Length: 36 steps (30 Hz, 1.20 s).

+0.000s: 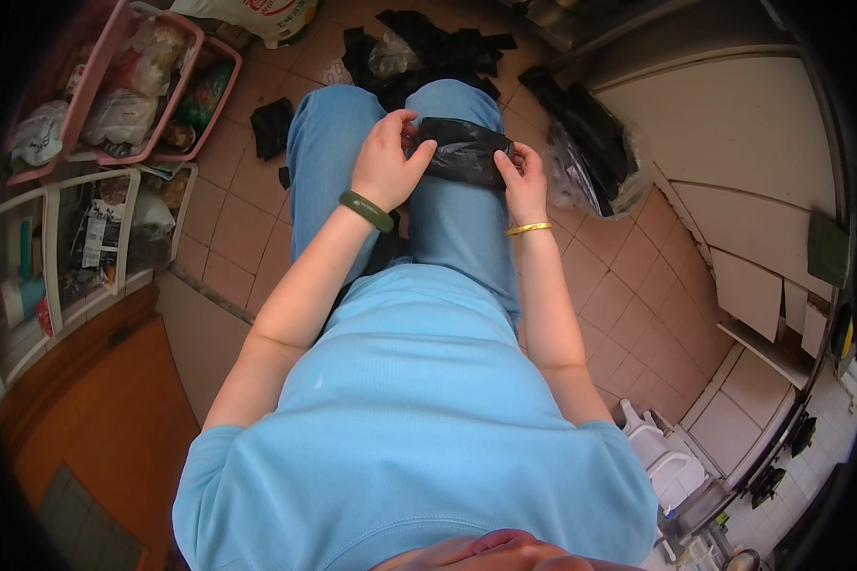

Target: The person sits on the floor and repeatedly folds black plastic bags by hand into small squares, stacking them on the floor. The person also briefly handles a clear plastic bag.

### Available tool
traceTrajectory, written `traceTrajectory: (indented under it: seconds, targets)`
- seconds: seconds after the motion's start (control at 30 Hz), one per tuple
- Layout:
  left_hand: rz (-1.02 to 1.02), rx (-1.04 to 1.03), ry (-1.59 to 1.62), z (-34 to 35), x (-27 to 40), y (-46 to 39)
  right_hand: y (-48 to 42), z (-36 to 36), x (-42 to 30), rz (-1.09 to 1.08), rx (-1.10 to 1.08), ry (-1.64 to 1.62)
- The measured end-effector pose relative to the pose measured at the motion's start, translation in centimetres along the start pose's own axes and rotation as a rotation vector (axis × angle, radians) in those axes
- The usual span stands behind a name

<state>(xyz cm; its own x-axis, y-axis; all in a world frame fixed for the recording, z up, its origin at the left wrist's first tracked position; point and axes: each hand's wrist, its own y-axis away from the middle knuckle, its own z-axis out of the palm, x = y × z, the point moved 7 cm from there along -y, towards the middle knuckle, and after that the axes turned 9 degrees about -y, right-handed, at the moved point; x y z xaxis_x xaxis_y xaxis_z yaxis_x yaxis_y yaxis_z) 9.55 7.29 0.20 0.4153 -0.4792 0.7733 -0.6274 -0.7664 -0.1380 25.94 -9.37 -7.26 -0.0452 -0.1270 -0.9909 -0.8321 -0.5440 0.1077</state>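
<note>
A folded black plastic bag [464, 151] lies across my right thigh, just behind the knee of my blue jeans [457, 221]. My right hand [525, 178] pinches the bag's right end, thumb on top and fingers behind the edge. At the other end is my left hand [393, 160], its thumb tip against the bag's left edge. The left fingers curl beside the upper left corner; whether they grip the plastic is hidden. A green band circles my left wrist, a gold bracelet my right.
Black plastic bags [435, 53] lie heaped beyond my knees. One folded black bag [271, 128] rests left of my legs. A clear bag [632, 185] with black plastic inside sits at right. Pink baskets [198, 53] and a white rack [132, 228] stand left; white cabinets [728, 135] line the right.
</note>
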Motion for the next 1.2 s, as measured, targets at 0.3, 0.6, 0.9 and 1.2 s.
traceTrajectory:
  seconds: [0.3,0.6,0.9,1.2]
  targets:
    - [-0.334,-0.358,0.676,2.9,-1.1,-0.2,0.3,1.7,-3.9,0.260,-0.270,-0.546]
    - [0.135,0.196,0.328,-5.1,4.2,-1.5,0.0,0.8,-5.5,0.103,-0.067,-0.656]
    - [0.842,0.047,-0.410,-2.7,11.1,3.7,2.9,9.3,-10.0,0.480,-0.644,-1.203]
    - [0.607,-0.062,-0.171,-4.6,9.2,2.4,2.8,10.2,-10.0,0.545,-0.485,-1.194]
